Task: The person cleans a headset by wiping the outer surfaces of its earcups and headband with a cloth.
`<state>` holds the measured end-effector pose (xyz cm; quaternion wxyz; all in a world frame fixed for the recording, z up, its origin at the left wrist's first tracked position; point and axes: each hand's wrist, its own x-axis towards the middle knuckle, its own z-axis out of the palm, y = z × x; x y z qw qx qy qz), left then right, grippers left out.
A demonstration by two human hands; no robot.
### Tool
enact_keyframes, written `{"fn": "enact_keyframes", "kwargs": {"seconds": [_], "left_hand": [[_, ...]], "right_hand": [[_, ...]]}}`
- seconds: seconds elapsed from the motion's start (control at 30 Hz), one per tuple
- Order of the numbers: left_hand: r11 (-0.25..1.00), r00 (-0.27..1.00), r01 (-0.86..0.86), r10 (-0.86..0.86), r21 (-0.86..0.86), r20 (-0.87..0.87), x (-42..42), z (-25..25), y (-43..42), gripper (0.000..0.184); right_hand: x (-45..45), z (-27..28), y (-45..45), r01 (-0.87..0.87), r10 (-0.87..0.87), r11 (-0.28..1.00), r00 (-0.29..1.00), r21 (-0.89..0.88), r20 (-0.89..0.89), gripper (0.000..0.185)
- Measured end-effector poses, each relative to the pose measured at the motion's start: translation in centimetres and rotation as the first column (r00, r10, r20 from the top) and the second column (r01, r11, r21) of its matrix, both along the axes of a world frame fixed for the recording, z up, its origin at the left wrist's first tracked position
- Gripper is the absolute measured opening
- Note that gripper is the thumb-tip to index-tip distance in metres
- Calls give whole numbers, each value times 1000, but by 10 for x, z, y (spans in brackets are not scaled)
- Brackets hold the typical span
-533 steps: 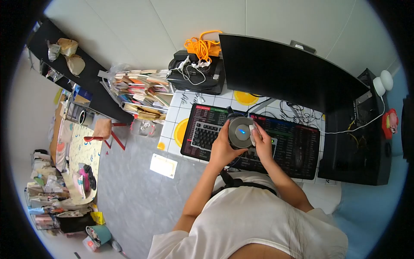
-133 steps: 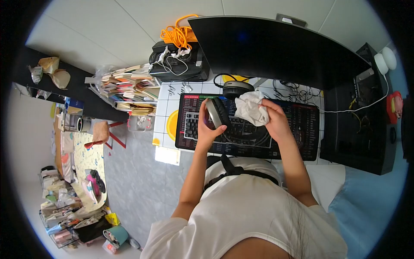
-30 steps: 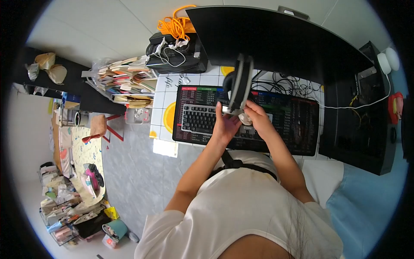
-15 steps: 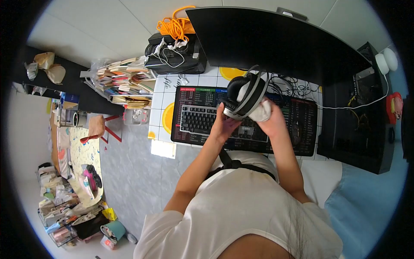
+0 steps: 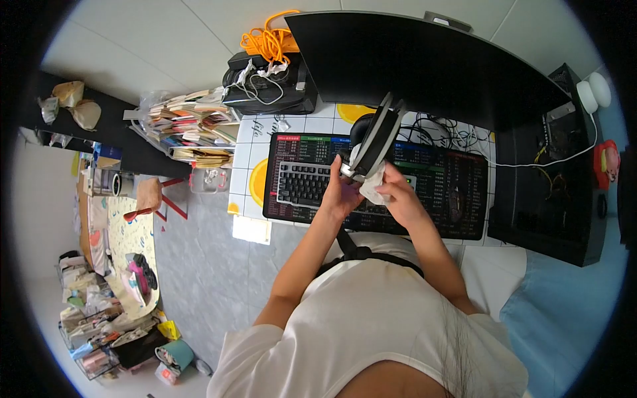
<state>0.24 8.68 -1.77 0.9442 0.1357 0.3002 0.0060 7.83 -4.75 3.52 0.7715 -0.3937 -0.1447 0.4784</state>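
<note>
Head view: crumpled white wipe (image 5: 375, 188), curved black headphones (image 5: 377, 142).

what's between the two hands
In the head view, a crumpled white cloth, held in the right hand, and the lower end of the headphones.

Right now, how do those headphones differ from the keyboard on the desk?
The headphones are held up, tilted, in the left hand, while the keyboard lies flat on the dark desk mat.
The headphones have a curved band; the keyboard is a long, straight-edged slab with rows of keys.
The keyboard is partly hidden behind the hands, whereas the headphones' band shows above them.
Both combine black with silver-grey parts.
</note>
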Motion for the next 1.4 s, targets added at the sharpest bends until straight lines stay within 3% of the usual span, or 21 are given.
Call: {"fn": "enact_keyframes", "kwargs": {"seconds": [0.07,0.13,0.2,0.27,0.37,0.43,0.53,0.63,0.73,0.77,0.8,0.9,0.93,1.0,1.03,1.13,1.17,1.23,1.27,1.33,1.4], "left_hand": [[993,1000,10,-12,-119,-23,-1,-3,2,86],[993,999,34,-31,-113,22,-3,15,-2,88],[997,999,47,-45,-68,26,-3,21,-4,85],[999,998,43,-44,21,50,-4,22,-5,77],[1000,1000,25,-25,-1,-7,-5,14,-3,69],[999,1000,17,-16,-48,18,-5,11,-2,66],[996,999,9,-5,-86,47,-3,9,-2,65],[997,987,-7,-6,-78,-162,-6,4,-2,87],[996,992,28,-38,-86,-119,-7,1,0,96],[996,993,37,-47,-83,-112,-7,-1,-1,95],[996,993,37,-46,-82,-113,-7,0,-3,95],[995,995,74,-78,-63,-67,-6,2,-5,93],[995,995,74,-78,-63,-67,-6,2,-5,93],[996,997,52,-55,-77,-47,-6,4,-4,95],[998,996,66,-66,-7,-52,-7,11,-4,94],[994,992,107,-105,27,-67,-8,12,-1,79],[994,987,104,-106,-24,-121,-7,8,0,78],[991,984,132,-135,-32,-113,-7,7,-1,79],[987,982,157,-160,-37,-102,-7,7,-1,79],[987,982,162,-161,0,-98,-6,6,-3,80],[988,984,148,-151,-41,-94,-6,7,-5,80]], "right_hand": [[5,9,-1,-35,87,967,976,251,-200,72],[10,21,0,-52,166,910,955,412,-247,70],[5,11,8,-23,8,994,990,106,143,67],[-1,1,13,94,-83,996,890,-3,448,60],[-4,-21,14,202,-165,977,918,-68,362,45],[-15,-14,13,354,-230,916,849,-187,476,27],[-18,-11,17,511,-364,843,770,-166,525,22],[-1,-14,18,646,-482,750,682,-143,550,16],[14,-15,21,816,-561,578,372,28,740,14],[11,-14,20,785,-595,617,518,-64,615,14],[7,-11,23,784,-595,617,519,-65,614,14],[-5,3,30,732,-558,667,364,141,745,17],[-7,5,30,674,-515,727,413,129,751,18],[-3,-4,28,565,-374,814,337,132,864,18],[-2,-7,24,471,-255,882,411,36,875,17],[11,-10,11,341,-78,940,198,6,977,19],[15,-10,9,344,-77,939,200,4,977,19],[23,-1,7,515,81,857,-143,4,986,20],[26,4,6,589,18,806,-129,62,991,23],[34,15,12,706,-27,669,-289,232,957,24],[30,16,12,707,-7,665,-317,241,948,27]]}}
